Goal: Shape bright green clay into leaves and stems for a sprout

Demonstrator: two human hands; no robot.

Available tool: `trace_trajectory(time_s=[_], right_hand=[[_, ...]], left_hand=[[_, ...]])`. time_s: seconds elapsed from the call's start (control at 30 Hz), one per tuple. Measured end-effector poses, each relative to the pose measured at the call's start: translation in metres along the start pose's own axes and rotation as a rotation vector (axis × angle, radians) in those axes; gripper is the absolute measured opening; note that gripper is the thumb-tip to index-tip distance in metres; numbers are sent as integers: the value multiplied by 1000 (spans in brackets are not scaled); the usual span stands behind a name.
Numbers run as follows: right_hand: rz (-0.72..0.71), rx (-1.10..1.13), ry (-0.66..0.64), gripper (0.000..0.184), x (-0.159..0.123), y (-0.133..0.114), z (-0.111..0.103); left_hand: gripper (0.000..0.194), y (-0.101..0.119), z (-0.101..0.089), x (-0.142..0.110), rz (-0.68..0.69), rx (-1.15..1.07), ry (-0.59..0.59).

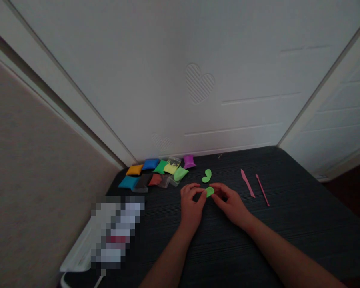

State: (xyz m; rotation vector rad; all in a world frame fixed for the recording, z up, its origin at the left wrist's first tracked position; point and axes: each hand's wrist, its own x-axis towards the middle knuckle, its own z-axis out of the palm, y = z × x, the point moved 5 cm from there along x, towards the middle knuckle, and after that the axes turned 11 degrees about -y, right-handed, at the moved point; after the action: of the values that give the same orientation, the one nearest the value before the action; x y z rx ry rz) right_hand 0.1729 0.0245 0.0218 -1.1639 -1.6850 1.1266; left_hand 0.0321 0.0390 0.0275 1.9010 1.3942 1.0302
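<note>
Between my two hands is a small flat piece of light green modelling clay [210, 192], rounded in outline. My left hand [193, 202] pinches its left side between thumb and fingers. From the other side my right hand [230, 202] has its thumb and fingertips closed on the piece's right edge. Just beyond my fingers, a curved, heart-like light green clay shape [207, 176] lies on the dark table [228, 248]. To the right of my right hand lie a pink plastic clay knife [247, 183] and a thin pink modelling stick [262, 190].
Several packets of coloured clay lie at the back left, among them a blue packet [150, 164], a teal packet [128, 183] and a purple packet [189, 161]. A white device with a blurred screen [117, 232] stands at the left edge. A white panel [243, 76] rises behind the table.
</note>
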Motion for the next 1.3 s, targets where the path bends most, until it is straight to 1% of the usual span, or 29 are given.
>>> trace_trajectory(time_s=[0.4,0.67,0.83,1.07,1.3], right_hand=[[11,-2,60,28,0,8,-4],[27,-58,150,23,0,9,-8],[19,-62,140,21,1,8,-7],[-41,-166,115,19,1,0,-11],[25,-108,143,20,1,6,-13]], left_hand=[[6,2,5,1,35,-2,-51],[3,3,10,2,52,-10,-94],[10,2,11,2,34,-79,-139],[10,-3,9,2,-9,-117,-127],[8,-5,13,3,-14,-93,-168]])
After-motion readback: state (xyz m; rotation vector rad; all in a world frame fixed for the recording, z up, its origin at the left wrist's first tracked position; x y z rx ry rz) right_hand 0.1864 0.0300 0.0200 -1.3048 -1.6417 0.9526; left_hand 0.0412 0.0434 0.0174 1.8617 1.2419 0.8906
